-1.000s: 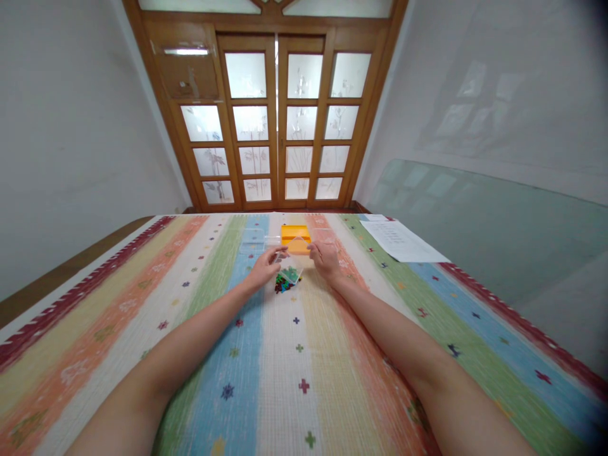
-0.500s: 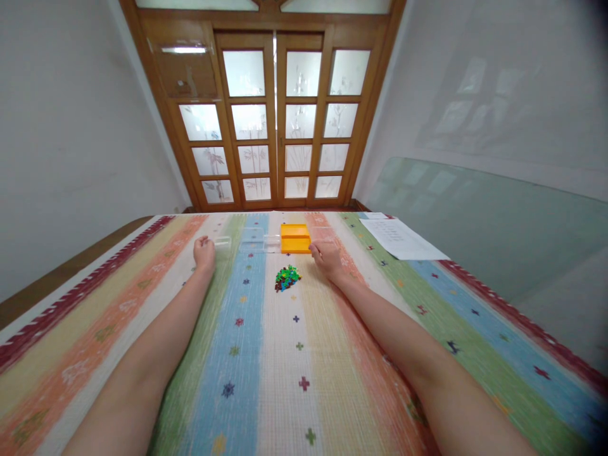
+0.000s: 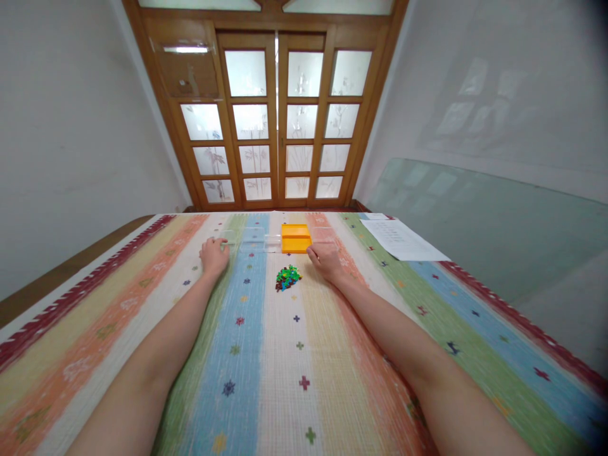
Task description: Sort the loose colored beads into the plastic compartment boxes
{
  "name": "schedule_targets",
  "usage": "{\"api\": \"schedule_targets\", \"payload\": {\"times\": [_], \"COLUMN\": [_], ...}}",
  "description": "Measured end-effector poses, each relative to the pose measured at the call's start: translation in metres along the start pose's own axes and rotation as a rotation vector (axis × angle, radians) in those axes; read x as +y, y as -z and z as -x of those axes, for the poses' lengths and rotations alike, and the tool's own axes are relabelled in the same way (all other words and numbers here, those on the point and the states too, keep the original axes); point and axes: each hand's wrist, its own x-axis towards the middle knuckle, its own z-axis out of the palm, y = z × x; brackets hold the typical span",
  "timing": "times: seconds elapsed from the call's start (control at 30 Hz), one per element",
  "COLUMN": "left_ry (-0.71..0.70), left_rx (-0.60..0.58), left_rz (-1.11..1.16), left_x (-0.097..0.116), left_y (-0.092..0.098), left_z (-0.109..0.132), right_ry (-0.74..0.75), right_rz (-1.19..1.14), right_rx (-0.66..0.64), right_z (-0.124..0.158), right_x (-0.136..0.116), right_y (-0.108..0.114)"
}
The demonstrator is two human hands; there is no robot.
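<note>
My left hand (image 3: 215,255) is at the left end of a row of clear plastic trays, its fingers apart and touching or very near the edge of the leftmost clear tray (image 3: 230,237). Another clear tray (image 3: 252,239) lies to its right. An orange two-compartment tray (image 3: 296,230) stands in the middle of the row. My right hand (image 3: 325,261) rests on the cloth by that tray's near right corner, fingers curled closed, with nothing visible in them. A small pile of green, blue, yellow and dark brown pieces (image 3: 287,277) lies in front of the orange tray.
A striped, patterned tablecloth (image 3: 280,380) covers the table. Right of the orange tray, partly behind my right hand, lies another clear tray (image 3: 325,235). A printed paper sheet (image 3: 403,240) is at the far right. Wooden glazed doors (image 3: 275,120) stand beyond the table.
My left hand has moved right, and its fingers have loosened. The leftmost clear tray has shifted right and away, closer to the clear tray beside it. My right hand has barely moved.
</note>
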Motion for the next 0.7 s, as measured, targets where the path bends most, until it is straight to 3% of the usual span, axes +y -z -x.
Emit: {"api": "schedule_targets", "payload": {"times": [0.1,0.23,0.43,0.7], "left_ry": [-0.082,-0.151,-0.147,-0.305], "left_rx": [-0.081,-0.064,-0.12,-0.207], "left_rz": [-0.077,-0.14,-0.153,0.003], "left_x": [0.01,0.013,0.002,-0.009], "left_y": [0.0,0.0,-0.008,-0.03], "left_z": [0.006,0.01,0.003,-0.004], "right_ry": [0.008,-0.007,-0.037,-0.077], "right_rz": [0.006,0.011,0.02,-0.019], "right_rx": [-0.015,-0.022,-0.05,-0.082], "right_z": [0.0,0.001,0.002,0.002], "right_x": [-0.001,0.0,0.001,-0.001], "right_y": [0.0,-0.002,-0.003,-0.002]}}
